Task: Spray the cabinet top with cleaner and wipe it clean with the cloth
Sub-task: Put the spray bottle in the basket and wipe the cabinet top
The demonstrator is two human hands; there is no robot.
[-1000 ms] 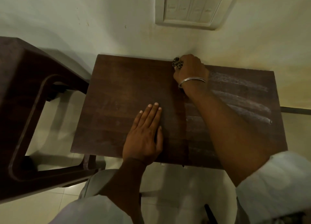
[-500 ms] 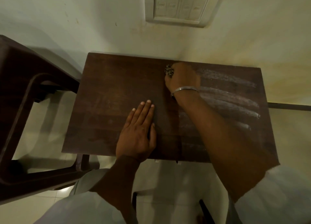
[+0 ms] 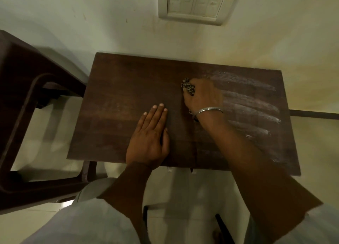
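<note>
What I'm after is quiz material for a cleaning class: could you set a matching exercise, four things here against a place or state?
Things:
1. left hand
2. right hand
3. cloth
4. switch plate

Place or state:
A. mounted on the wall
B. lying flat on the cabinet top, fingers straight
C. patterned and bunched up
D. bangle at its wrist, fingers curled

Pairs: 1-B; 2-D; 3-C; 4-A
</note>
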